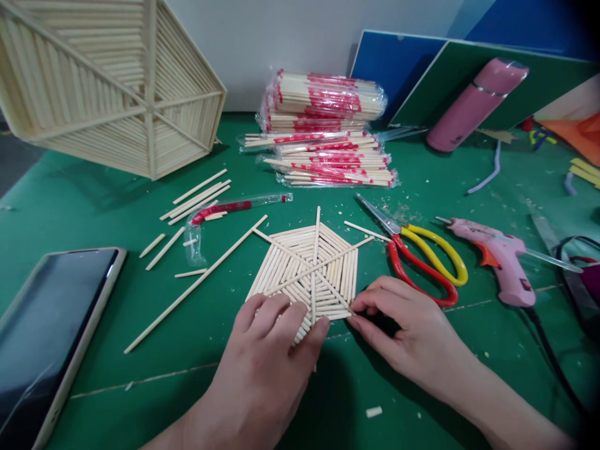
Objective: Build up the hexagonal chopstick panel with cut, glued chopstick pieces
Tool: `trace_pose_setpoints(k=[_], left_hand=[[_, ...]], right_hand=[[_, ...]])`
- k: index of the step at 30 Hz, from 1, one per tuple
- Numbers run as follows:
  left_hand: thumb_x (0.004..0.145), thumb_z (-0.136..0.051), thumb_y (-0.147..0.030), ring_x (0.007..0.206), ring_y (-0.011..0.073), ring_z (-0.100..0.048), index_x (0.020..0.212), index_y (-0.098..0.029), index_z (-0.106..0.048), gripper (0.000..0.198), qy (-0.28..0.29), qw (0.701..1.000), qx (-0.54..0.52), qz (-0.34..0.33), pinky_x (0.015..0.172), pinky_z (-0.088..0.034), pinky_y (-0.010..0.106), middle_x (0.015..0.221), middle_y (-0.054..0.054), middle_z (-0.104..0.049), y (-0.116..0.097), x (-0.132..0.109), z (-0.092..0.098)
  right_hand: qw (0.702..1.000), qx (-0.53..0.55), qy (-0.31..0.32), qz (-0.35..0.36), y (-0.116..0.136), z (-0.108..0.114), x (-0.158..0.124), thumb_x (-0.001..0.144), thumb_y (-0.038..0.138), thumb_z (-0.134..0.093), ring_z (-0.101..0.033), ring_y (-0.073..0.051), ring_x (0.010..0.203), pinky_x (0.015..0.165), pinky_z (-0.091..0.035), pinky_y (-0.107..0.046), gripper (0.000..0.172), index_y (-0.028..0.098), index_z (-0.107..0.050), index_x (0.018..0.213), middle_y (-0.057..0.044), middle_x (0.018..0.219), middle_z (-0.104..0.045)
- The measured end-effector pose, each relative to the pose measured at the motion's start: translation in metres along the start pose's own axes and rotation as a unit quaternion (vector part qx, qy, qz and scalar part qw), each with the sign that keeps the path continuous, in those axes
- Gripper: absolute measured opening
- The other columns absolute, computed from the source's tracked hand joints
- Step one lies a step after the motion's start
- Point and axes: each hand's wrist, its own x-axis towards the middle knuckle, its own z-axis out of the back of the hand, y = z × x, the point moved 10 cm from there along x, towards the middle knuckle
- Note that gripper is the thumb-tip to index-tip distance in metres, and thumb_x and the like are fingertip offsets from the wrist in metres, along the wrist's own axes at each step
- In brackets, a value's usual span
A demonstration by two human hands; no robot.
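Ridged wooden hexagon (315, 265) (web-like, pale) under left hand (269, 350)

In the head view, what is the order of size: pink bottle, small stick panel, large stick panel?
1. Large stick panel, cut off by the picture edge
2. Small stick panel, partly covered by the left hand
3. Pink bottle

Cannot make out any word, number or brand, either in the small dark marking (454, 139) low on the pink bottle (472, 111), too faint to read, or in the red print (340, 100) on the plastic-wrapped packets of chopsticks (300, 95), too blurred to tell as letters or pattern.
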Motion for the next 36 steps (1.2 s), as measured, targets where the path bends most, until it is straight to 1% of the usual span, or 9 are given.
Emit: trace_pose_setpoints(k=[6,13,22,30,36], left_hand=[[0.082,-0.034,-0.020,0.085,0.0230,-0.045,0.094,-0.024,-0.061,0.030,0.008,1.000,-0.003,-0.006,0.080,-0.036,0.047,0.085,0.006,-0.055,-0.0012,-0.0003,-0.0004],[0.082,-0.035,-0.021,0.086,0.0238,-0.046,0.094,-0.025,-0.061,0.030,0.014,1.000,-0.008,0.003,0.082,-0.034,0.048,0.086,0.006,-0.057,-0.0003,-0.0012,-0.0023],[0.081,-0.037,-0.021,0.086,0.0231,-0.047,0.092,-0.026,-0.062,0.027,-0.003,1.000,0.004,0.002,0.083,-0.033,0.046,0.086,0.005,-0.058,-0.0008,-0.0015,-0.0015],[0.082,-0.037,-0.021,0.086,0.0228,-0.046,0.092,-0.025,-0.061,0.027,-0.003,1.000,0.002,0.001,0.082,-0.034,0.046,0.085,0.005,-0.057,-0.0010,-0.0015,-0.0025],[0.082,-0.037,-0.019,0.087,0.0223,-0.045,0.096,-0.021,-0.059,0.026,0.010,0.999,-0.049,0.001,0.082,-0.035,0.046,0.089,0.006,-0.056,0.0003,-0.0014,0.0032]], right_hand=[[1.000,0.002,0.003,-0.004,-0.0006,-0.0012,0.0017,0.080,0.018,-0.051,-0.052,-0.013,0.070,0.061,-0.041,-0.025,0.008,0.019,-0.059,0.081,-0.002,0.078,-0.055],[1.000,-0.001,0.002,-0.009,-0.0017,-0.0015,0.0014,0.079,0.018,-0.052,-0.051,-0.012,0.068,0.059,-0.041,-0.025,0.008,0.020,-0.059,0.081,-0.001,0.077,-0.055],[1.000,-0.009,0.002,-0.013,-0.0018,-0.0019,0.0014,0.079,0.019,-0.052,-0.051,-0.012,0.067,0.058,-0.041,-0.025,0.008,0.020,-0.059,0.081,-0.001,0.076,-0.055],[1.000,-0.011,0.005,-0.024,-0.0032,-0.0032,0.0012,0.078,0.018,-0.052,-0.050,-0.012,0.068,0.060,-0.041,-0.025,0.007,0.020,-0.059,0.081,0.000,0.075,-0.053],[1.000,-0.014,-0.003,-0.017,-0.0019,-0.0013,0.0013,0.077,0.018,-0.053,-0.052,-0.012,0.067,0.059,-0.042,-0.024,0.006,0.020,-0.059,0.079,0.000,0.075,-0.054]])
